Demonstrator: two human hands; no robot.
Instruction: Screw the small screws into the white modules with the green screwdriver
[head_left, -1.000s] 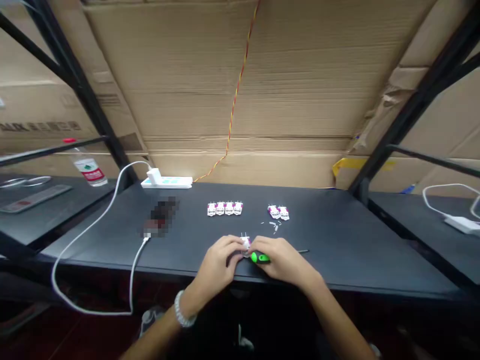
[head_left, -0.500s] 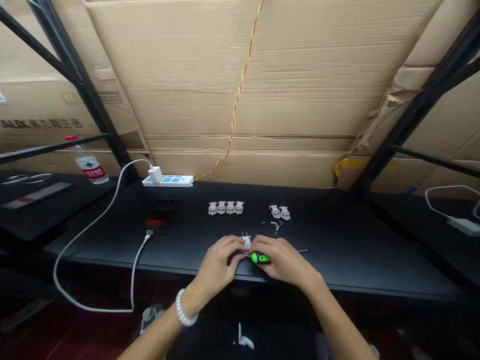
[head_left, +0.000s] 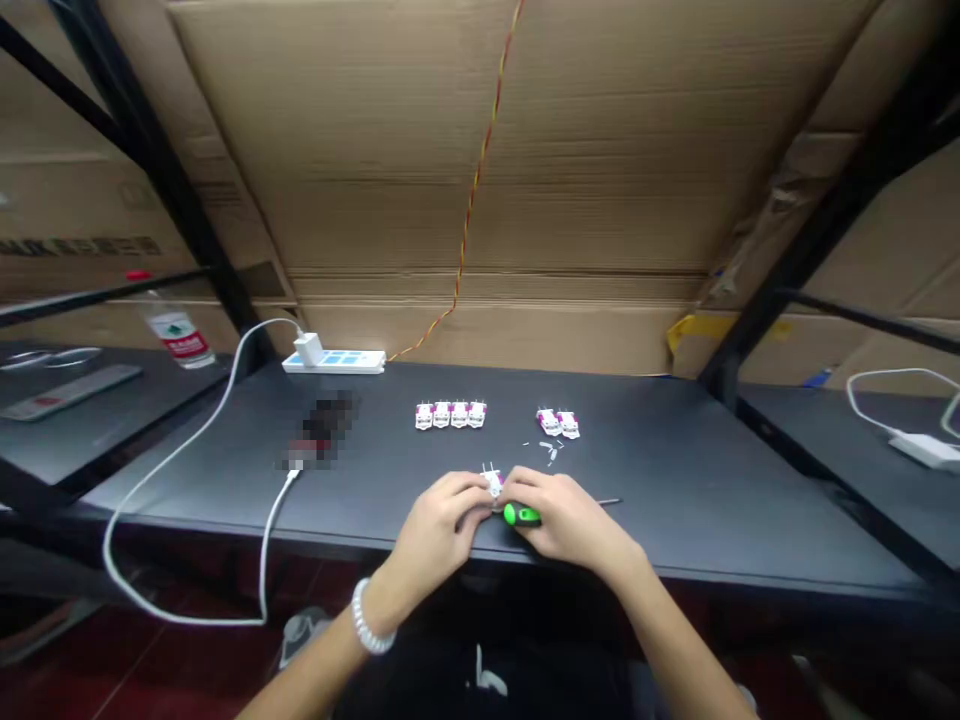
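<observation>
The left hand point(head_left: 435, 530) pinches a white plug point(head_left: 492, 484), the right hand point(head_left: 566, 525) closes around a green screwdriver point(head_left: 521, 515) (both at the counter's point(head_left: 675, 500) front edge, lower center).

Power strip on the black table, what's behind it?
Behind the white power strip stands a corrugated cardboard sheet, with a twisted red-and-yellow wire running down it. The strip hides the strip-level stretch of cardboard directly behind it.

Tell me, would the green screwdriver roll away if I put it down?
Probably yes: the green screwdriver looks round, so it could roll on the flat table. It looks small in the right hand, so it is likely light. Its shiny handle seems like hard plastic, so it is probably stiff and maybe a bit slippery.
</observation>
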